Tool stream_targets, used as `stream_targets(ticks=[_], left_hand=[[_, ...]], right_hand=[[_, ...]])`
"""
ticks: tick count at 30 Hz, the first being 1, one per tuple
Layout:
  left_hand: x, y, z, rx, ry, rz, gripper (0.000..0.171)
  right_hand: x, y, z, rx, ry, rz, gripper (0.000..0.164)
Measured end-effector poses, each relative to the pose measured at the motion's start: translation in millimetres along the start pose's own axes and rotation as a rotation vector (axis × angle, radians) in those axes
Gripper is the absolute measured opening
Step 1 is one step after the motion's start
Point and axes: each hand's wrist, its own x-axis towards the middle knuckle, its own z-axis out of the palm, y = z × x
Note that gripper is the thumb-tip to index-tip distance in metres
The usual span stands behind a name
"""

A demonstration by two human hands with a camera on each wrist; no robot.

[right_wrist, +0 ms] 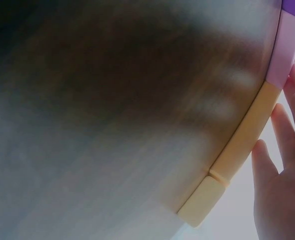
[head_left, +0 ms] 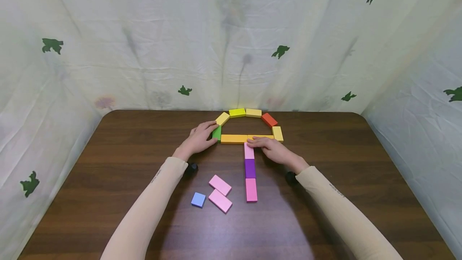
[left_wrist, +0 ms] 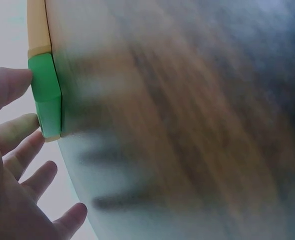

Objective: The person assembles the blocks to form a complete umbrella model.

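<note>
The left hand [head_left: 197, 139] lies at a green block [head_left: 217, 134], which stands at the left end of an outline of blocks. In the left wrist view, its thumb and index finger touch the green block [left_wrist: 46, 82] with the other fingers spread. The right hand [head_left: 275, 150] rests its extended fingers where an orange block [head_left: 265, 137] meets a light pink block [head_left: 249, 151]. In the right wrist view, fingertips touch the edge of the orange block [right_wrist: 245, 132]. A second orange block [head_left: 234, 139] continues the straight row leftward.
A yellow block [head_left: 237, 112], a red block [head_left: 269, 119] and several pale yellow ones curve above the row. Below it run a purple block [head_left: 250, 168] and a pink block [head_left: 251, 190]. Two loose pink blocks [head_left: 220, 201] and a blue block [head_left: 198, 200] lie on the brown table [head_left: 144, 151].
</note>
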Motion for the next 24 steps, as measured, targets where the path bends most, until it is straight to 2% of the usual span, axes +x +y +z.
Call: stream_targets(ticks=[24], left_hand=[[-0.2,-1.1,1.4,-0.007,-0.001,-0.024,0.058]], right_hand=[[0.6,-0.5,1.4,0.024,-0.003,0.030,0.046]])
